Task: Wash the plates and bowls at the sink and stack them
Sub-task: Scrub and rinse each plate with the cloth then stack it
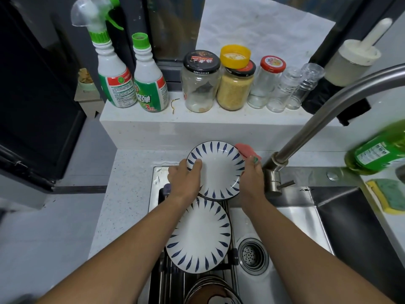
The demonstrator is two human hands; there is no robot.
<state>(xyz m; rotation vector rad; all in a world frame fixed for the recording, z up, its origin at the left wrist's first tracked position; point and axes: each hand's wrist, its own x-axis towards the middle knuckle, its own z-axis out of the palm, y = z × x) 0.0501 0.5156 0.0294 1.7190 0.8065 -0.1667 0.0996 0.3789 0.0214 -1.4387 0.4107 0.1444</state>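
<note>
white blue-stroked ceramic plate (219, 170) between both | left grip (185, 179) clasps left rim | right grip (252, 181) clasps right rim | steel sink (302, 218), far-left corner

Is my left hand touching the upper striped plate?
Touching. The head view shows the left hand gripping the upper plate at its left rim, with the thumb lying over the striped edge.

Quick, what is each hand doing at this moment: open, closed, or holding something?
Left hand: grips the left rim of the upper plate.
Right hand: holds a pink cloth against the plate's right rim.
</note>
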